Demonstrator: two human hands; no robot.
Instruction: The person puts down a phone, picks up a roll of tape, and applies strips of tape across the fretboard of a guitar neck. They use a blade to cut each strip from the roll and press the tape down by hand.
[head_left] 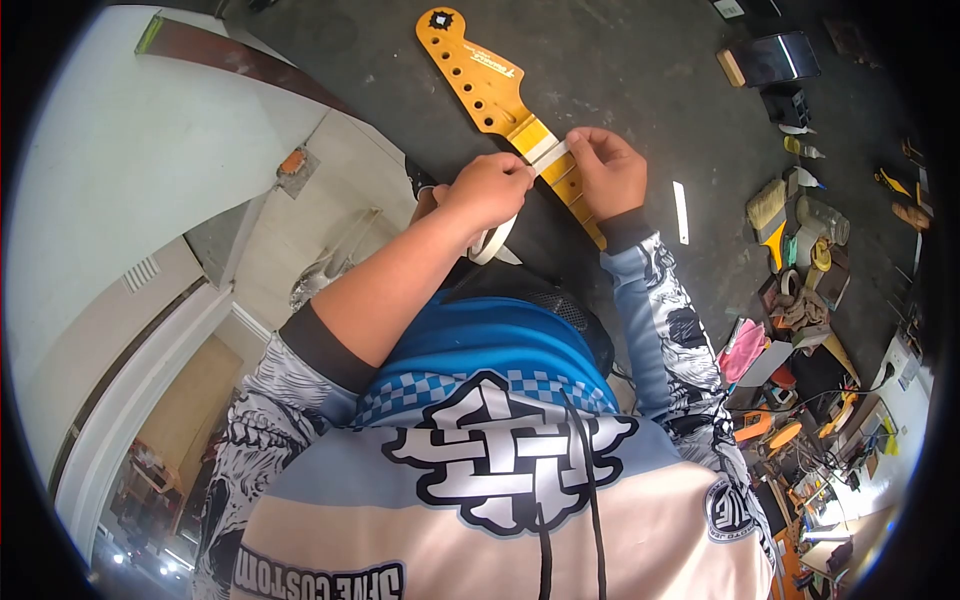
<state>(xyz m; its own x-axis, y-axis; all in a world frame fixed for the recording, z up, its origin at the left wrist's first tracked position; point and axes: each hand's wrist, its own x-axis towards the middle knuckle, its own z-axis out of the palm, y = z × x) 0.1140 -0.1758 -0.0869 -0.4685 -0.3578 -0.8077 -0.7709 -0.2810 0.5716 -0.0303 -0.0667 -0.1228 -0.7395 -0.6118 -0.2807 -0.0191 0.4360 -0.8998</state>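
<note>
While our left hand (492, 190) and right hand (610, 175) both pinch tape (552, 158) across the neck (569, 188), it slants through the upper middle of the frame — headstock (478, 80) toward the top. The roll (491, 246) shows just below our left hand — a brush (769, 225) lies at right.

You wear a long-sleeved top (660, 530), pale peach across the chest, with a grey-blue section below it. A large white interlaced emblem (495, 455) outlined in black sits there, and two dark cords (545, 550) hang over it. Your waist shows bright blue fabric (480, 345) with a checkered band (385, 402). Your sleeves (680, 310) carry black-and-white skull-like artwork and end in dark cuffs (627, 229); a round badge (730, 510) and outlined block lettering (320, 580) mark the chest.
</note>
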